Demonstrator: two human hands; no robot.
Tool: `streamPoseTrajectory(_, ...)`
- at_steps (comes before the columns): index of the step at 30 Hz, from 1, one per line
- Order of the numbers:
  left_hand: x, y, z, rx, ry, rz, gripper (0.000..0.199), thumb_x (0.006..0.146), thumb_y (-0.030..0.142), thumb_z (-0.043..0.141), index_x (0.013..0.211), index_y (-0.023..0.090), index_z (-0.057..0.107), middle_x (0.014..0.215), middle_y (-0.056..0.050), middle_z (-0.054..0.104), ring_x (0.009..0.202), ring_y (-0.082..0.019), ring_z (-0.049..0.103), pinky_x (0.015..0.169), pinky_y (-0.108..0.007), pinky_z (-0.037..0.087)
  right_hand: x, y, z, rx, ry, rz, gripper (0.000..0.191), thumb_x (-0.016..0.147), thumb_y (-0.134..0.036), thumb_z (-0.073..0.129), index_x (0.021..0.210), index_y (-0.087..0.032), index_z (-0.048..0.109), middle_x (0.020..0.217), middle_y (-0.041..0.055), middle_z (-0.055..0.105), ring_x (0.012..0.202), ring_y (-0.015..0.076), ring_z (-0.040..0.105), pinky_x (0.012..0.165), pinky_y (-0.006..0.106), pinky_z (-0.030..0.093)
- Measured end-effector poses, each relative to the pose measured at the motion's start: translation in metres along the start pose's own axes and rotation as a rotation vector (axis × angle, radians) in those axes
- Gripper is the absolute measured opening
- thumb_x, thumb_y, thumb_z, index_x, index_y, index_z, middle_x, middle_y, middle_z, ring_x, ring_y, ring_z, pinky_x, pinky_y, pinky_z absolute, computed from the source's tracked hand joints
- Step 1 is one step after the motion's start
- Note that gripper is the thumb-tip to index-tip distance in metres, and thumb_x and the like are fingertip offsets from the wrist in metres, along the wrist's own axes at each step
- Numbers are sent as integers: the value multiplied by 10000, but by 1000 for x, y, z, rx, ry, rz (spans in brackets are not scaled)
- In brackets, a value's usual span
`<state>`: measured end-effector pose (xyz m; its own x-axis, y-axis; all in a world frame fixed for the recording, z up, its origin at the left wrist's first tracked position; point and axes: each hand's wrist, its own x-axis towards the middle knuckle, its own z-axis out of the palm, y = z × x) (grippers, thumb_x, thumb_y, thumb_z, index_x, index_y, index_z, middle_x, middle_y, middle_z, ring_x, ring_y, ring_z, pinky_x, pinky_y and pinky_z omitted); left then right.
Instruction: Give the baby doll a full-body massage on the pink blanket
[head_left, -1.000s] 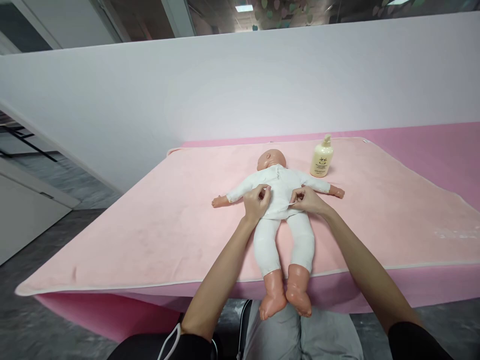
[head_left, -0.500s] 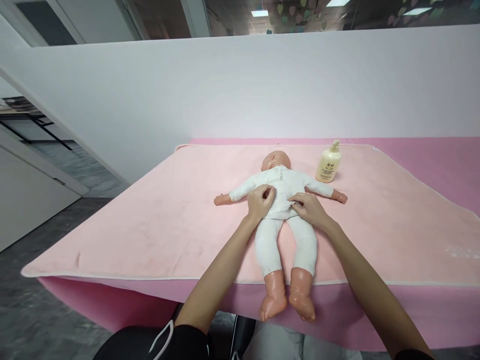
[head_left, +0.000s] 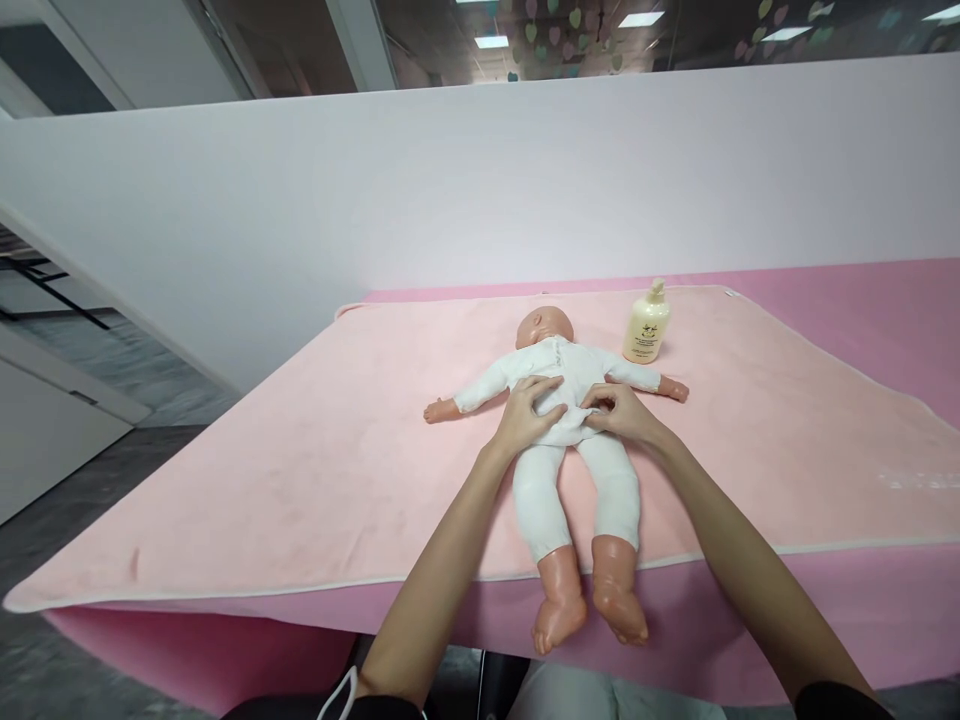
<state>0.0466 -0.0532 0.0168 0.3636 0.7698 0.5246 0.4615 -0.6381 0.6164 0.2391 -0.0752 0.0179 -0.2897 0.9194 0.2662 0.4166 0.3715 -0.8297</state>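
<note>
A baby doll [head_left: 568, 372] with a white cloth body lies on a pink blanket [head_left: 390, 440], head away from me and feet over the near edge. My left hand [head_left: 528, 415] rests on the left side of the doll's waist, thumb and fingers apart on the cloth. At the right side of the waist, my right hand [head_left: 622, 410] has its fingers bent together, pinching a fold of the white cloth. The pinched fingertips are partly hidden.
A pale yellow pump bottle [head_left: 646, 325] stands by the doll's arm on the right. Behind the pink table cover [head_left: 877, 300] rises a white wall [head_left: 480, 190]. A grey floor [head_left: 52, 640] shows at the left.
My left hand has gone from curled fingers to spread thumb and fingers on the doll's waist. The right hand stays at the cloth. The view has shifted slightly.
</note>
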Motion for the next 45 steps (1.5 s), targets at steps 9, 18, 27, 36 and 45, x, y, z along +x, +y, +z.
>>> streamPoseTrajectory(9,-2,-2,10,-45,56,-94,164,723,144,626,852,211,701,871,-8,708,841,-152,618,831,-314,460,-3,-3,-8,35,101,25,285,702,-361,617,907,-166,643,840,38,617,609,113,461,568,264,381)
streamPoseTrajectory(18,-5,0,15,-81,36,-126,124,728,166,645,798,234,722,807,13,716,764,-132,604,767,-277,456,-1,13,10,-332,334,-94,297,777,-359,553,1020,-201,621,1010,66,619,668,148,534,593,294,431)
streamPoseTrajectory(27,2,8,11,96,-52,-87,192,809,253,541,904,250,708,841,8,714,785,-147,616,748,-258,440,19,10,10,-484,219,-18,102,735,-206,537,729,-168,632,760,49,667,718,179,586,683,291,425)
streamPoseTrajectory(36,10,1,11,182,224,-292,432,847,297,491,1265,192,468,841,-44,634,776,-172,596,732,-288,455,27,7,9,-326,168,23,90,702,-160,541,670,-162,625,688,16,662,603,129,536,599,241,387)
streamPoseTrajectory(45,14,-15,0,150,-44,-160,374,778,311,603,1144,235,587,1186,-54,509,654,-89,551,716,-271,480,25,10,17,-271,269,16,84,688,-165,549,658,-166,627,705,20,663,629,135,541,637,254,403)
